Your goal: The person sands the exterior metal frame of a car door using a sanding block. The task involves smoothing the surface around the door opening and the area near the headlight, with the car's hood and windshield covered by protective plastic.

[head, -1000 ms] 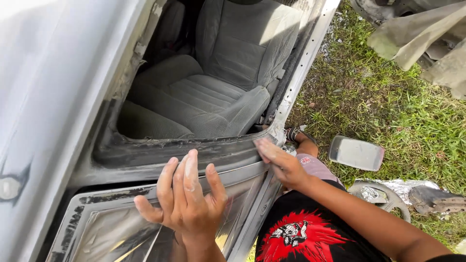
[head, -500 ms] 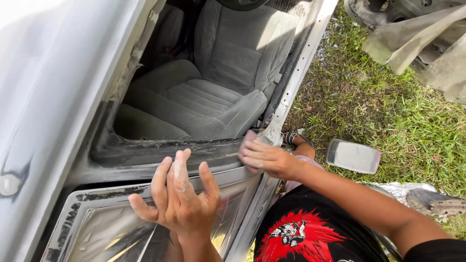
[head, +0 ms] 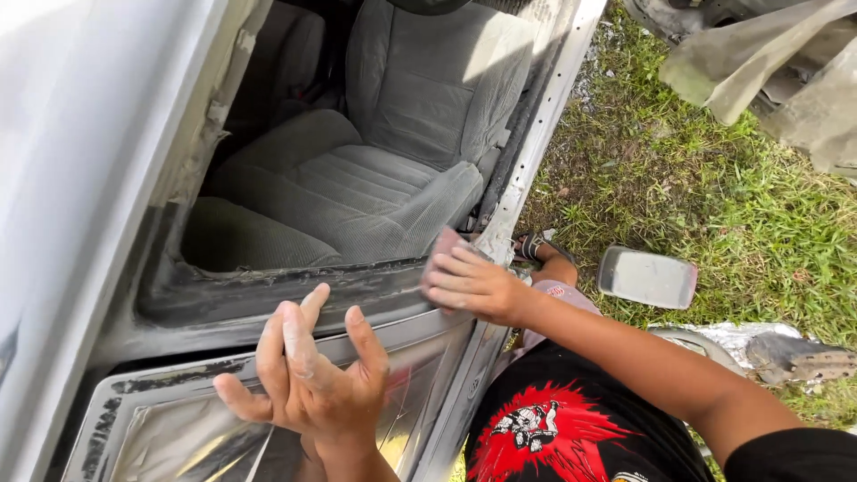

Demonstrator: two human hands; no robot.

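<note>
I stand at a grey car door (head: 152, 424) with its window opening in front of me. My right hand (head: 478, 287) presses flat on a small pinkish sanding pad (head: 443, 243) at the right end of the dark, dusty window sill (head: 268, 290). My left hand (head: 308, 379) hovers over the door's outer panel just below the sill. Its fingers are spread and dusted white, and it holds nothing.
Through the opening I see a grey cloth car seat (head: 357, 196). A loose side mirror (head: 647, 277) lies on the grass (head: 714, 205) to the right, beside my sandalled foot (head: 536, 245). Detached grey-green body panels (head: 777, 71) lie at the top right.
My right hand has slid left along the sill with the pad. My left hand has shifted slightly left and stayed open.
</note>
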